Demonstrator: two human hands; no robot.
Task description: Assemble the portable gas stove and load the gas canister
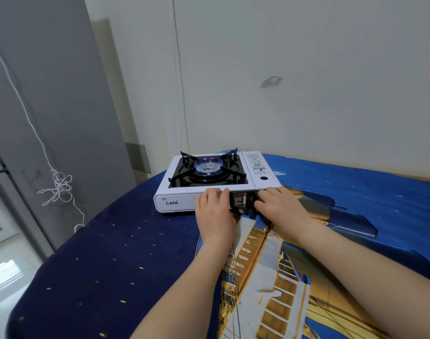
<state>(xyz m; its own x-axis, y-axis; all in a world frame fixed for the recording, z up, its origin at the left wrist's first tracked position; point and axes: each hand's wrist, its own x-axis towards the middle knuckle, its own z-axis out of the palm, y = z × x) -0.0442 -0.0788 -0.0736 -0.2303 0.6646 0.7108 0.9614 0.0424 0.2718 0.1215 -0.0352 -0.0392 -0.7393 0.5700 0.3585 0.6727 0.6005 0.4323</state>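
Note:
A white portable gas stove (pixel 177 201) marked CAPA sits on a blue patterned cloth. Its black pan support (pixel 206 168) is in place and a ring of blue flame (pixel 207 168) burns at the burner. The canister compartment lid (pixel 260 170) on the right is closed, so the canister is hidden. My left hand (pixel 215 211) rests flat against the stove's front edge, fingers over the top rim. My right hand (pixel 280 204) is curled around the black control knob (pixel 251 200) on the front panel.
The blue and gold cloth (pixel 111 265) covers a rounded table whose edge falls away at the left. A white wall stands close behind the stove. A tangled white cord (pixel 59 187) hangs at the left beside a grey panel.

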